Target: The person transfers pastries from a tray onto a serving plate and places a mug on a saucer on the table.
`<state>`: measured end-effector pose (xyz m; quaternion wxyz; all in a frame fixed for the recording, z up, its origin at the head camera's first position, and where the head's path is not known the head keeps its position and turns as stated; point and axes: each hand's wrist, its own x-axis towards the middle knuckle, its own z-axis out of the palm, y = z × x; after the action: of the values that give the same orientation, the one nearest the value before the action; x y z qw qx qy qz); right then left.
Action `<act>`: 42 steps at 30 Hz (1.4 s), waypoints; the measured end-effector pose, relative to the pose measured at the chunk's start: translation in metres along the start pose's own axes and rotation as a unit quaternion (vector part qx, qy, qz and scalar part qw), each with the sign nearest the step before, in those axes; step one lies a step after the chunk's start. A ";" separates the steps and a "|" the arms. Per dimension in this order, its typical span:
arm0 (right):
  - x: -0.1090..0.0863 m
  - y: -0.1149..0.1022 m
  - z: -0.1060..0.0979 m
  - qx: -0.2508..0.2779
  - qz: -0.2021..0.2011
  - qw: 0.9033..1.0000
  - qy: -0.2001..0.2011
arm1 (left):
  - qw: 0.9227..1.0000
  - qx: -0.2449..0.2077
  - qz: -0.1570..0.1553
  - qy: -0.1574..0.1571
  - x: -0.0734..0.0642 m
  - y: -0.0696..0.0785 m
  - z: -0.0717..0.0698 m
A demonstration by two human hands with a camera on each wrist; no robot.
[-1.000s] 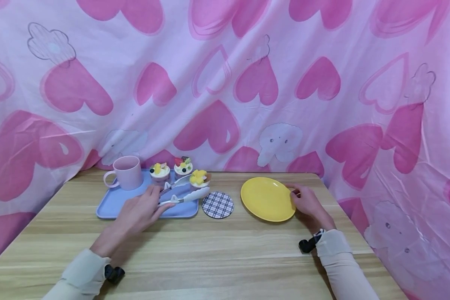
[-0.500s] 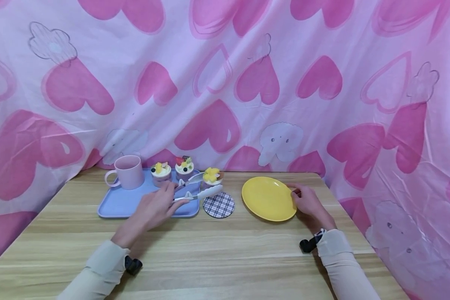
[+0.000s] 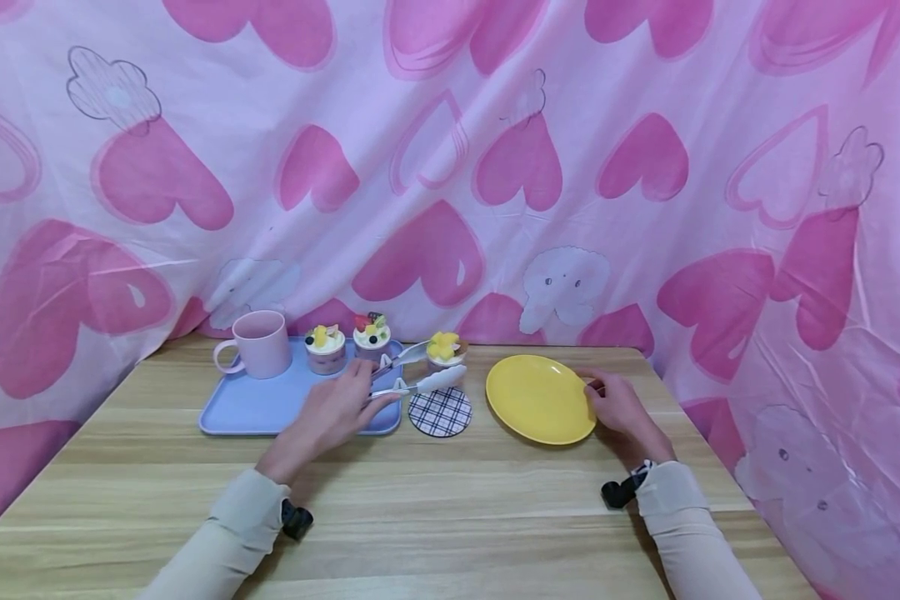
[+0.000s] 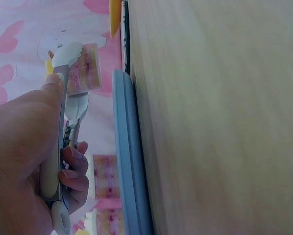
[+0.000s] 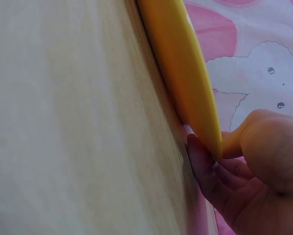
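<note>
My left hand (image 3: 337, 408) grips a pair of tongs (image 4: 53, 161) with pale scalloped tips. Between those tips hangs a dessert cup (image 4: 85, 71) topped with yellow fruit, raised above the tray's level in the left wrist view. From the head camera, the cup and tongs overlap the far side of a round checked coaster (image 3: 440, 413). On the right, my right hand (image 3: 618, 408) pinches the rim of a yellow plate (image 3: 540, 400), thumb on top and fingers beneath. That edge is slightly off the wooden table in the right wrist view.
A blue tray (image 3: 262, 408) at the left carries a pink mug (image 3: 261, 343) and two more dessert cups, one with blueberry and yellow fruit (image 3: 326, 350), one with strawberry (image 3: 372, 337). A pink heart-patterned cloth (image 3: 420, 258) hangs right behind the wooden table (image 3: 450, 517).
My left hand has carried the tongs and the dessert cup rightward, from over the tray's right end to beyond it. The right hand stays at the plate's rim.
</note>
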<state>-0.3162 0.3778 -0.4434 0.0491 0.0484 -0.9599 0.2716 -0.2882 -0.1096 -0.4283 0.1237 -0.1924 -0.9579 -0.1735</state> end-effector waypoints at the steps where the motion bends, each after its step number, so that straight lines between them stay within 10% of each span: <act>1: 0.000 0.000 0.000 0.000 -0.002 1.000 0.000 | 1.000 0.000 -0.001 -0.001 0.001 0.002 0.001; 24: -0.002 -0.002 -0.001 0.003 0.002 1.000 -0.004 | 0.999 -0.032 0.035 -0.007 0.013 0.046 0.021; 42: 0.000 -0.001 -0.001 0.012 0.017 1.000 -0.014 | 0.999 -0.034 0.004 -0.016 0.033 0.073 0.038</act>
<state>-0.3162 0.3771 -0.4419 0.0301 0.0363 -0.9578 0.2834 -0.2942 -0.0217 -0.4323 0.1022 -0.2027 -0.9527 -0.2022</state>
